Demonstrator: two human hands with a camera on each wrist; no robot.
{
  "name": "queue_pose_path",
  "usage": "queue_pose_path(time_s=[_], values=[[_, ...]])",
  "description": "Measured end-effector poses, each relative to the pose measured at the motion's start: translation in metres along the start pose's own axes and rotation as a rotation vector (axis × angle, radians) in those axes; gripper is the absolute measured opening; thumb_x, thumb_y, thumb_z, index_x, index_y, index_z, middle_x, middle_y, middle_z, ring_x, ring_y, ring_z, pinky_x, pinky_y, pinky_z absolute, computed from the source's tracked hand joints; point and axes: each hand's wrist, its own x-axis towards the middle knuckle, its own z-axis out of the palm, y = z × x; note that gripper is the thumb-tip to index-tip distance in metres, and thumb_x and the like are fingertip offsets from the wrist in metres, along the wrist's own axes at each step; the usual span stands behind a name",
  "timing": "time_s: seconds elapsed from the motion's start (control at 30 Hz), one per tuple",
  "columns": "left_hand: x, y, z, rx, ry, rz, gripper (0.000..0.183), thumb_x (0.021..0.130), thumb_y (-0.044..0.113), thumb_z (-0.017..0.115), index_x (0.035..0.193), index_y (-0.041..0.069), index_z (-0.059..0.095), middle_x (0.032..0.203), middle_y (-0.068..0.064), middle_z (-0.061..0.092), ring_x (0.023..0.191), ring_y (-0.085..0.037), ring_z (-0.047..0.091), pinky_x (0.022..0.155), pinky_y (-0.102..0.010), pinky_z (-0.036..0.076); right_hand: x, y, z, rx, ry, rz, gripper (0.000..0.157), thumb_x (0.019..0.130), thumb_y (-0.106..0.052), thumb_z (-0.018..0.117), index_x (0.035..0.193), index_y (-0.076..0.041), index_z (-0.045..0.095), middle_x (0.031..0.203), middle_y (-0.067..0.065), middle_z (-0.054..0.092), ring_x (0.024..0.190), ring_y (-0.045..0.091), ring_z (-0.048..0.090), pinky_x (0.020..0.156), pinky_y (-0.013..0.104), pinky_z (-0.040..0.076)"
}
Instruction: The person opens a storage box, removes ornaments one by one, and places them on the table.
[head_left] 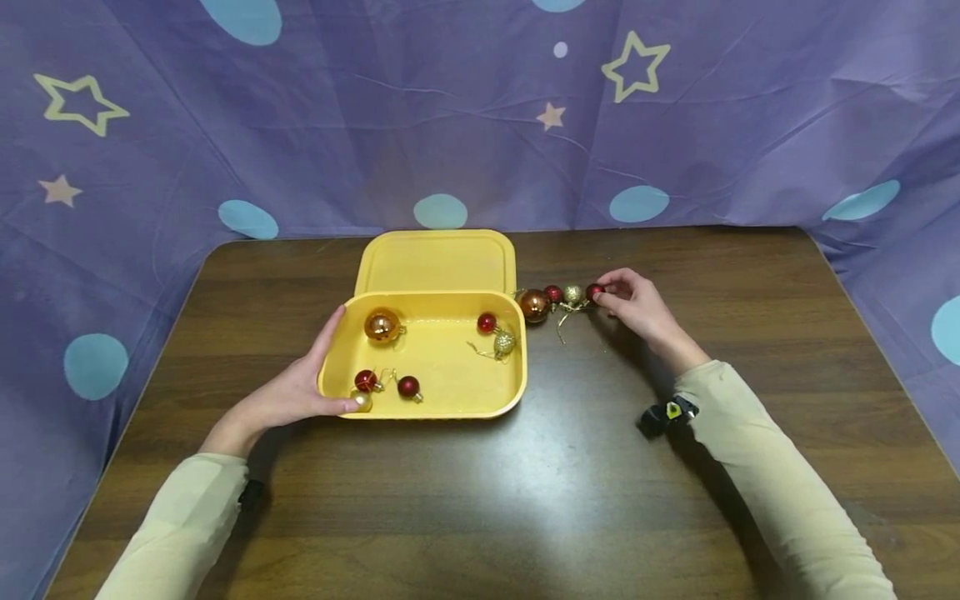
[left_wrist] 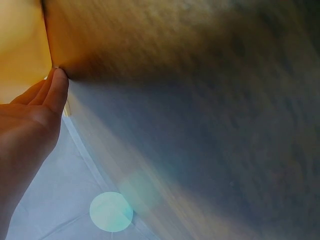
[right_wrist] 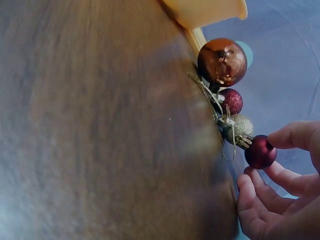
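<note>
My left hand (head_left: 296, 383) holds the yellow plastic box (head_left: 457, 415) at its left side, fingers along the outer wall and thumb over the front left corner. Inside the box lie a large copper bauble (head_left: 382, 326), red baubles (head_left: 408, 387) and gold baubles (head_left: 505, 342). To the right, my right hand (head_left: 641, 308) pinches a small matte dark red bauble (right_wrist: 260, 152) between thumb and fingers. That bauble ends a row on the table with a glittery gold bauble (right_wrist: 239, 128), a glittery red one (right_wrist: 231, 101) and a large copper one (right_wrist: 222, 62) nearest the box.
Behind the box lies a yellow lid (head_left: 437, 262), flat on the dark wooden table (head_left: 570, 500). A purple curtain (head_left: 480, 108) with stars and dots hangs along the back and sides. A black strap device (head_left: 667, 414) sits at the right wrist.
</note>
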Motion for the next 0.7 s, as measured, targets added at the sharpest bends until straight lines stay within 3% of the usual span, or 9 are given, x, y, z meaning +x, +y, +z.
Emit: queue_pose_path(time_s=[0.27, 0.7], values=[[0.0001, -0.0004, 0.0003, -0.008, 0.004, 0.001, 0.125, 0.076, 0.011, 0.083, 0.154, 0.026, -0.013, 0.16, -0.016, -0.003, 0.134, -0.038, 0.021, 0.098, -0.008, 0.022, 0.0041, 0.0014, -0.0011, -0.091, -0.016, -0.008, 0.029, 0.092, -0.007, 0.06, 0.116, 0.009, 0.058, 0.104, 0.023, 0.062, 0.082, 0.016, 0.057, 0.068, 0.021, 0.047], [-0.0004, -0.0015, 0.0002, -0.003, 0.009, -0.004, 0.125, 0.076, 0.012, 0.083, 0.154, 0.03, -0.013, 0.16, -0.015, -0.003, 0.135, -0.037, 0.021, 0.099, -0.009, 0.021, 0.0103, 0.0018, -0.0007, -0.095, -0.038, -0.006, 0.027, 0.093, -0.006, 0.059, 0.116, 0.007, 0.06, 0.102, 0.021, 0.064, 0.078, 0.014, 0.057, 0.063, 0.02, 0.047]])
